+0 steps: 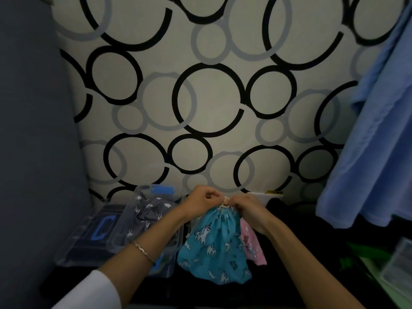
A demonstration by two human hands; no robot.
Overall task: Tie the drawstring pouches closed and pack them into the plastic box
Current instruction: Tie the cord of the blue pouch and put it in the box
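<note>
Both hands pinch the white drawstring [225, 202] at the gathered neck of the blue unicorn pouch [215, 246]: the left hand [201, 200] from the left, the right hand [246, 207] from the right, fingers curled tight. The pouch hangs below them over the dark counter [289, 275]. A pink pouch [252, 244] lies just behind it to the right. To the left stands the clear plastic box [142, 221] holding a grey pouch [148, 210], its lid [89, 233] beside it.
</note>
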